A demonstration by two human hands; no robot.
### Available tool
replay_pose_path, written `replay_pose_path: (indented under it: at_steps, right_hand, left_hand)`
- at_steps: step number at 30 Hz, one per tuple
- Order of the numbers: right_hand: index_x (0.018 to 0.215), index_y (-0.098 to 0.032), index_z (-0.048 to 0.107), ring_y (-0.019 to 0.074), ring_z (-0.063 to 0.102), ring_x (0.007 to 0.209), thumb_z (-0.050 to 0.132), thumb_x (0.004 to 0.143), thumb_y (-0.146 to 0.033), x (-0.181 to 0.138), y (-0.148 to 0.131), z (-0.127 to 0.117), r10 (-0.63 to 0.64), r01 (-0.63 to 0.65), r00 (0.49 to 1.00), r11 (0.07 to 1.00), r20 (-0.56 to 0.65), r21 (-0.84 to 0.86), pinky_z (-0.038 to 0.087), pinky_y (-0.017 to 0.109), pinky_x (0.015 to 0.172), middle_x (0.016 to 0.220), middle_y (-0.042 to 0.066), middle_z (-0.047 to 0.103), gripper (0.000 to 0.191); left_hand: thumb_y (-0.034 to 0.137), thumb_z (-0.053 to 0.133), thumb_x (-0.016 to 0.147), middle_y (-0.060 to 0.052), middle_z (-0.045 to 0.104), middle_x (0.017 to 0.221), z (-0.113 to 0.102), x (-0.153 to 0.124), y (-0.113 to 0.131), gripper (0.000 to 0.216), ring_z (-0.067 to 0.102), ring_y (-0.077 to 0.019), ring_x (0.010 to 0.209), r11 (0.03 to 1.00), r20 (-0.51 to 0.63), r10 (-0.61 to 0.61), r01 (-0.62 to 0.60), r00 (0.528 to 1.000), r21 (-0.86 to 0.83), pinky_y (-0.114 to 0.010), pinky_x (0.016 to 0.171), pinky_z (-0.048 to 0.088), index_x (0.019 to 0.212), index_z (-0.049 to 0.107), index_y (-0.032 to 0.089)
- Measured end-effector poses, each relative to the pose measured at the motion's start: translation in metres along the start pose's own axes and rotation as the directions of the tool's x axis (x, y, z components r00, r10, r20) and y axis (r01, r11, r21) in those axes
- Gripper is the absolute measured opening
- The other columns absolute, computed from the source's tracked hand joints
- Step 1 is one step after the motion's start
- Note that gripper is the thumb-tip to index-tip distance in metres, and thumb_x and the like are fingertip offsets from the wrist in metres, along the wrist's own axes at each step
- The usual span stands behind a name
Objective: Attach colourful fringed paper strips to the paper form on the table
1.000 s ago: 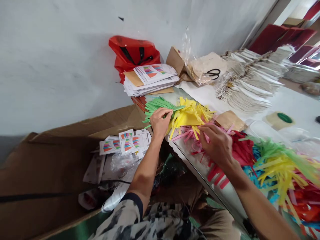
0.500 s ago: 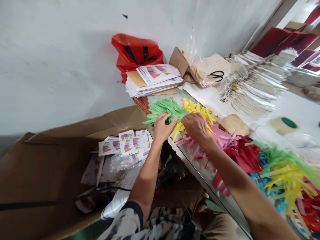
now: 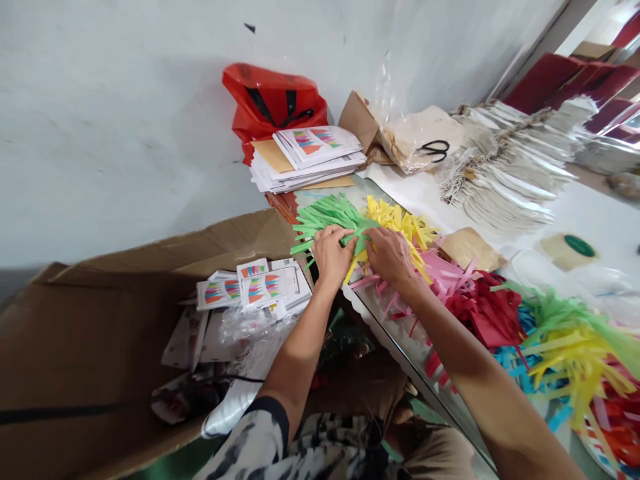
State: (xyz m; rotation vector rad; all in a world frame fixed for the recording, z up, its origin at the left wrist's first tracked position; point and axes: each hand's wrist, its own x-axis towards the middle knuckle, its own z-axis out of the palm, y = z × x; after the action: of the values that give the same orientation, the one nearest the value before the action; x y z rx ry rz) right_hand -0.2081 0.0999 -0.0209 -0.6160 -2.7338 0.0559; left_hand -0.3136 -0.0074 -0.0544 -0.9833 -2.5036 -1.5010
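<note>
A green fringed paper tassel (image 3: 330, 212) lies at the table's near left corner, its strips fanned to the left. My left hand (image 3: 334, 257) is closed on its near side, thumb and fingers pinching the paper. My right hand (image 3: 393, 257) grips the right end of the same tassel, knuckles up; the fingertips are partly hidden. Beneath and beyond the right hand lies a yellow fringed tassel (image 3: 400, 220). Pink fringed paper (image 3: 450, 273) sits just right of my right wrist, with red fringed paper (image 3: 487, 310) beside it.
A cardboard box (image 3: 100, 320) with printed cards (image 3: 270, 287) stands left. Behind are a card stack (image 3: 320, 150), a red plastic bag (image 3: 280, 100), scissors (image 3: 434, 151) and bundled white strings (image 3: 510, 180). A tape roll (image 3: 570, 250) and more green and yellow fringe (image 3: 580, 360) lie right.
My left hand has moved slightly right, closer to my right hand, and its fingers have closed in on the green tassel. The right hand stays nearly in place.
</note>
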Motion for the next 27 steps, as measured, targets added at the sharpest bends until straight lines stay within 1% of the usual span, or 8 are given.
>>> replay_pose_path:
  at_steps: [4,7,10,12,16,19,22,27]
  right_hand:
    - [0.117,-0.021,0.073,0.0287,0.068,0.109,0.052,0.100,-0.022,0.000,-0.002,-0.001,-0.006,0.007,1.000,1.000,-0.018,0.016,0.043,0.040,0.093,0.113,0.010,0.078,0.027]
    - [0.119,-0.021,0.072,0.0300,0.066,0.111,0.059,0.100,-0.032,-0.002,-0.006,-0.001,-0.046,0.048,0.997,0.998,-0.057,0.028,0.041,0.043,0.098,0.117,0.010,0.077,0.026]
    - [0.124,-0.019,0.069,0.0323,0.064,0.114,0.065,0.098,-0.043,-0.005,-0.011,0.000,-0.103,0.109,0.982,0.994,-0.156,0.031,0.039,0.046,0.102,0.122,0.012,0.076,0.036]
    - [0.121,-0.019,0.070,0.0324,0.064,0.113,0.063,0.099,-0.043,-0.005,-0.014,0.001,-0.105,0.114,0.974,0.993,-0.203,0.031,0.039,0.047,0.102,0.120,0.012,0.076,0.033]
    - [0.114,-0.021,0.072,0.0323,0.065,0.112,0.065,0.097,-0.042,-0.003,-0.018,0.000,-0.068,0.095,0.969,0.990,-0.239,0.104,0.040,0.047,0.102,0.117,0.011,0.077,0.027]
    - [0.115,-0.022,0.071,0.0324,0.067,0.109,0.068,0.095,-0.042,0.002,-0.022,-0.003,0.080,-0.014,0.965,0.967,-0.251,0.253,0.045,0.046,0.097,0.114,0.010,0.078,0.029]
    - [0.117,-0.022,0.070,0.0294,0.069,0.101,0.066,0.094,-0.039,0.010,-0.024,-0.007,0.200,-0.096,0.951,0.916,-0.235,0.390,0.049,0.044,0.091,0.112,0.009,0.077,0.028]
    - [0.101,-0.023,0.075,0.0238,0.069,0.089,0.065,0.092,-0.034,0.021,-0.021,-0.011,0.209,-0.056,0.942,0.869,-0.261,0.491,0.050,0.039,0.084,0.102,0.007,0.075,0.018]
  left_hand:
    - [0.026,0.080,0.087,-0.005,0.076,0.104,0.001,0.014,0.002,0.003,0.061,-0.0283,0.105,0.996,-0.047,-0.065,0.062,0.997,-0.060,-0.041,0.092,0.042,0.085,0.082,0.026]
    - [0.029,0.082,0.083,-0.003,0.074,0.089,0.001,0.029,0.003,0.009,0.062,-0.0218,0.088,0.950,-0.025,-0.125,0.112,0.992,-0.293,-0.035,0.084,0.044,0.077,0.079,0.022]
    - [0.029,0.084,0.077,0.000,0.071,0.074,0.001,0.044,0.005,0.014,0.060,-0.0157,0.072,0.742,0.119,-0.213,0.240,0.970,-0.626,-0.029,0.073,0.045,0.071,0.075,0.019]
    - [0.029,0.086,0.072,0.000,0.071,0.071,-0.001,0.050,0.008,0.016,0.060,-0.0142,0.070,0.625,0.178,-0.236,0.289,0.955,-0.725,-0.027,0.070,0.046,0.068,0.075,0.018]
    - [0.029,0.089,0.068,0.000,0.072,0.072,-0.009,0.048,0.012,0.016,0.061,-0.0134,0.071,0.573,0.193,-0.231,0.293,0.954,-0.765,-0.025,0.070,0.048,0.068,0.077,0.018]
    - [0.030,0.089,0.069,0.000,0.072,0.071,-0.014,0.044,0.014,0.015,0.060,-0.0130,0.069,0.536,0.243,-0.254,0.346,0.936,-0.770,-0.025,0.068,0.048,0.069,0.078,0.019]
    - [0.030,0.089,0.068,0.000,0.075,0.075,-0.015,0.043,0.015,0.013,0.062,-0.0142,0.073,0.529,0.250,-0.227,0.335,0.941,-0.780,-0.026,0.072,0.050,0.070,0.080,0.021]
    - [0.037,0.092,0.067,-0.001,0.075,0.077,-0.015,0.042,0.018,0.020,0.065,-0.0163,0.078,0.542,0.236,-0.121,0.264,0.964,-0.798,-0.029,0.079,0.051,0.072,0.080,0.021]
